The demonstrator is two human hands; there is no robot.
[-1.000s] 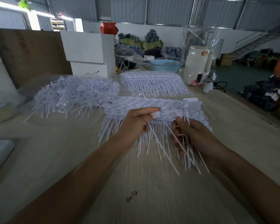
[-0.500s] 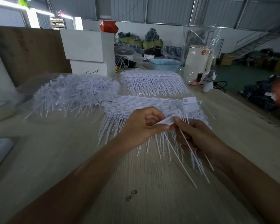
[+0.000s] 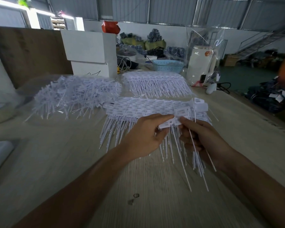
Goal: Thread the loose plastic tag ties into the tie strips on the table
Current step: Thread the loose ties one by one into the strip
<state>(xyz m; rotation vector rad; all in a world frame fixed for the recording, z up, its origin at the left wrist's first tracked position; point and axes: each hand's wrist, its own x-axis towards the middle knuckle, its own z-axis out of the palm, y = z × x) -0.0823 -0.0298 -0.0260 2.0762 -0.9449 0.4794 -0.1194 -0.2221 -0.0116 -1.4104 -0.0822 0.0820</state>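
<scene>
A flat strip of joined white tag ties lies in the middle of the table, its thin tails pointing toward me. Just above its near edge my left hand pinches the flat head of a white loose tie. My right hand pinches the other side of that head and holds a small bundle of tie tails that hang toward me. A heap of loose white ties lies at the left. A second finished strip lies farther back.
Two stacked white boxes stand behind the heap, beside a brown board. A blue basket and a white appliance in clear plastic stand at the back right. The table's right edge runs diagonally.
My hands came together: the left hand brought a tie head from the strip to the right hand, and both now pinch it. The long tail swung down toward me.
</scene>
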